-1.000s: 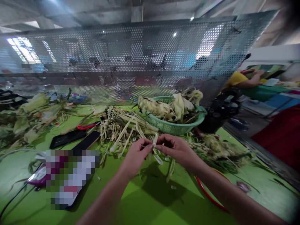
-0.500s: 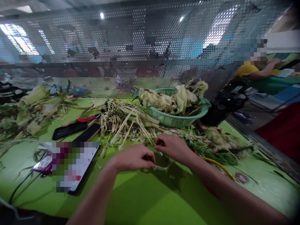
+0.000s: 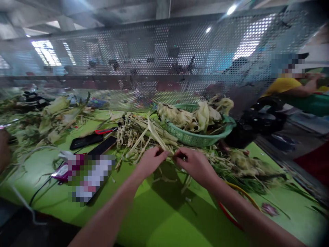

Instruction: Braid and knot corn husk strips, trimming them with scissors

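My left hand (image 3: 153, 160) and my right hand (image 3: 194, 164) almost meet above the green table (image 3: 164, 212). Their fingers are pinched on the near end of a long, pale dry husk strip (image 3: 156, 133), which points up and away from me. Behind them lies a heap of twisted, knotted husk pieces (image 3: 131, 132). Thin pale scraps (image 3: 164, 178) hang or lie just below my fingers; I cannot tell which. A green plastic basket (image 3: 197, 139) holding crumpled corn husks (image 3: 177, 115) stands beyond my right hand.
On the left are a phone (image 3: 104, 145), a black case (image 3: 86, 140), a red-handled cutter (image 3: 105, 131), a blurred-out tablet (image 3: 95, 178), a purple device (image 3: 61, 171) and cables. More husks (image 3: 56, 116) lie behind. A perforated metal screen (image 3: 128, 68) closes the back. Another person's hand (image 3: 3, 147) shows far left.
My left hand has moved up and away from me, from a thin loose strip to the long husk strip beside my right hand. The view has tilted up and turned slightly left.
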Demonstrator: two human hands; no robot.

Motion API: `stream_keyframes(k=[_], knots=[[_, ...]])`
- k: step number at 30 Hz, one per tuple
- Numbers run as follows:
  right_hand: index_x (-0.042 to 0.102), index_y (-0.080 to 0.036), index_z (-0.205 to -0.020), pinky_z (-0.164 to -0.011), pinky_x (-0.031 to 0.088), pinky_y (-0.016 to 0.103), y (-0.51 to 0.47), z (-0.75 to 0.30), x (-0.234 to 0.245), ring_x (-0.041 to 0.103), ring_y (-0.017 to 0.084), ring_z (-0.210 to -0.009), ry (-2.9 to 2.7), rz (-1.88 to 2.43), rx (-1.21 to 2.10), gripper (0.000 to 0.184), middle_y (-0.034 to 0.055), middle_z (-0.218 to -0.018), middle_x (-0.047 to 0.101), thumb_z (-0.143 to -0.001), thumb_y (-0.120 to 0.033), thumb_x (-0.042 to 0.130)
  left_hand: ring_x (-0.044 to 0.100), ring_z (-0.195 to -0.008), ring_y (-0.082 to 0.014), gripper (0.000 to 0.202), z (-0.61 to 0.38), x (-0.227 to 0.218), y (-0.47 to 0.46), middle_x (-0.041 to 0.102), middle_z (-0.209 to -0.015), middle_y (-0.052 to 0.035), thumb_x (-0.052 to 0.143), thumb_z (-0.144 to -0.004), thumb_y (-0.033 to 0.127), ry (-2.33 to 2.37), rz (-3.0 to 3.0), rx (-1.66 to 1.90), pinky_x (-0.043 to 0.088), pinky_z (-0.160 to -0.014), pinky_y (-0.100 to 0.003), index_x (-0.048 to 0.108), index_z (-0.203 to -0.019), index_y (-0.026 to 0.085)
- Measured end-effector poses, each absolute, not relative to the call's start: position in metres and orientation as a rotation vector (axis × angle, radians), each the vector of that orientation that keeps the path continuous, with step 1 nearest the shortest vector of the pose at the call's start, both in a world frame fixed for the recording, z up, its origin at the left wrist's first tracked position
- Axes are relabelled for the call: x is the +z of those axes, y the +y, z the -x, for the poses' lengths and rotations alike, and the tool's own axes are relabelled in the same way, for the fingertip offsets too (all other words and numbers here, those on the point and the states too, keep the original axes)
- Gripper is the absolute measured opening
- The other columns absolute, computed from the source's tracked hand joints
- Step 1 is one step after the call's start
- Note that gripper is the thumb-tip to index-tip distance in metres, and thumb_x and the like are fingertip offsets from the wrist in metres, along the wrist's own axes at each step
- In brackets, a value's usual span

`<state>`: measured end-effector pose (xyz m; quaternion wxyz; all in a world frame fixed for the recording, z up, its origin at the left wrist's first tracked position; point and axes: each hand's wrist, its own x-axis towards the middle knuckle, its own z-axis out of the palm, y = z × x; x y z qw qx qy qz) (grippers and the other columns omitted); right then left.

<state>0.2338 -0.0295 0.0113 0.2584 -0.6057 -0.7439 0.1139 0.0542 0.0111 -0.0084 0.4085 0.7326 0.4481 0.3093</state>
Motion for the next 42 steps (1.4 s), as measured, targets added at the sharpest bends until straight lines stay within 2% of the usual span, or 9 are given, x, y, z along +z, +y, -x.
stream_keyframes(k=[2, 4, 7, 13, 19, 24, 29, 37, 42], knots=[[0.063, -0.021, -0.074, -0.055, 0.033, 0.024, -0.03, -0.234, 0.012, 0.055, 0.015, -0.06, -2.048, 1.597, 0.306, 0.013, 0.0003, -0.069, 0.066, -0.079, -0.026, 0.053, 0.058, -0.082, -0.0175, 0.031, -0.06, -0.009, 0.012, 0.068, -0.088, -0.0031, 0.05, -0.081, 0.041, 1.1, -1.79, 0.896, 0.041, -0.075, -0.026, 0.067, -0.091, 0.017], [0.063, -0.021, -0.075, -0.057, 0.034, 0.024, -0.03, -0.235, 0.014, 0.056, 0.016, -0.062, -2.069, 1.541, 0.284, 0.014, 0.0007, -0.07, 0.066, -0.081, -0.027, 0.052, 0.057, -0.079, -0.0172, 0.026, -0.063, -0.01, 0.016, 0.067, -0.082, -0.0027, 0.051, -0.079, 0.035, 1.103, -1.709, 0.96, 0.042, -0.073, -0.027, 0.067, -0.083, 0.016], [0.063, -0.02, -0.077, -0.06, 0.036, 0.024, -0.032, -0.237, 0.018, 0.058, 0.016, -0.065, -2.086, 1.449, 0.255, 0.016, 0.0011, -0.072, 0.066, -0.083, -0.027, 0.05, 0.053, -0.066, -0.0159, 0.024, -0.06, -0.007, 0.029, 0.061, -0.068, -0.0015, 0.051, -0.077, 0.034, 1.201, -1.568, 1.058, 0.041, -0.064, -0.027, 0.065, -0.075, 0.015], [0.066, -0.022, -0.07, -0.059, 0.035, 0.023, -0.031, -0.237, 0.011, 0.059, 0.015, -0.066, -2.464, 1.48, 0.362, 0.015, 0.0005, -0.073, 0.067, -0.074, -0.014, 0.053, 0.055, -0.072, -0.0148, 0.019, -0.059, 0.013, 0.04, 0.062, -0.075, -0.0013, 0.056, -0.074, 0.032, 1.105, -1.273, 1.308, 0.042, -0.068, -0.026, 0.063, -0.079, 0.015], [0.061, -0.02, -0.075, -0.06, 0.036, 0.024, -0.024, -0.244, 0.012, 0.057, 0.016, -0.067, -2.173, 1.527, 0.26, 0.02, 0.0023, -0.075, 0.064, -0.086, -0.031, 0.049, 0.053, -0.067, -0.0133, 0.023, -0.067, -0.004, 0.036, 0.062, -0.074, -0.0019, 0.056, -0.077, 0.037, 1.065, -1.187, 1.194, 0.04, -0.06, -0.024, 0.064, -0.081, 0.015], [0.058, -0.02, -0.08, -0.054, 0.034, 0.023, -0.024, -0.241, 0.014, 0.052, 0.013, -0.059, -1.958, 1.525, 0.361, 0.019, -0.0014, -0.072, 0.063, -0.083, -0.039, 0.056, 0.056, -0.078, -0.0161, 0.025, -0.068, -0.014, 0.031, 0.065, -0.081, -0.0034, 0.06, -0.077, 0.039, 1.018, -1.43, 1.099, 0.043, -0.073, -0.027, 0.066, -0.087, 0.016], [0.057, -0.018, -0.068, -0.053, 0.031, 0.022, -0.024, -0.237, 0.004, 0.047, 0.011, -0.057, -1.917, 1.498, 0.474, 0.018, -0.0036, -0.06, 0.055, -0.081, -0.032, 0.057, 0.058, -0.079, -0.0162, 0.029, -0.075, -0.016, 0.026, 0.066, -0.086, -0.0048, 0.066, -0.073, 0.031, 0.879, -1.404, 1.038, 0.045, -0.077, -0.029, 0.062, -0.097, 0.015], [0.055, -0.018, -0.068, -0.048, 0.03, 0.021, -0.019, -0.241, -0.008, 0.041, 0.009, -0.049, -1.717, 1.417, 0.748, 0.03, -0.0052, -0.055, 0.045, -0.088, -0.039, 0.047, 0.059, -0.08, -0.0171, 0.021, -0.079, -0.018, 0.021, 0.066, -0.083, -0.0044, 0.066, -0.072, 0.029, 0.853, -1.395, 1.077, 0.046, -0.079, -0.031, 0.062, -0.087, 0.015], [0.059, -0.018, -0.076, -0.051, 0.033, 0.021, -0.022, -0.239, -0.003, 0.047, 0.012, -0.056, -1.795, 1.447, 0.569, 0.017, -0.0028, -0.063, 0.055, -0.084, -0.033, 0.053, 0.058, -0.077, -0.0158, 0.017, -0.079, -0.013, 0.019, 0.066, -0.081, -0.0037, 0.062, -0.072, 0.024, 0.879, -1.444, 1.03, 0.045, -0.077, -0.028, 0.063, -0.086, 0.014]])
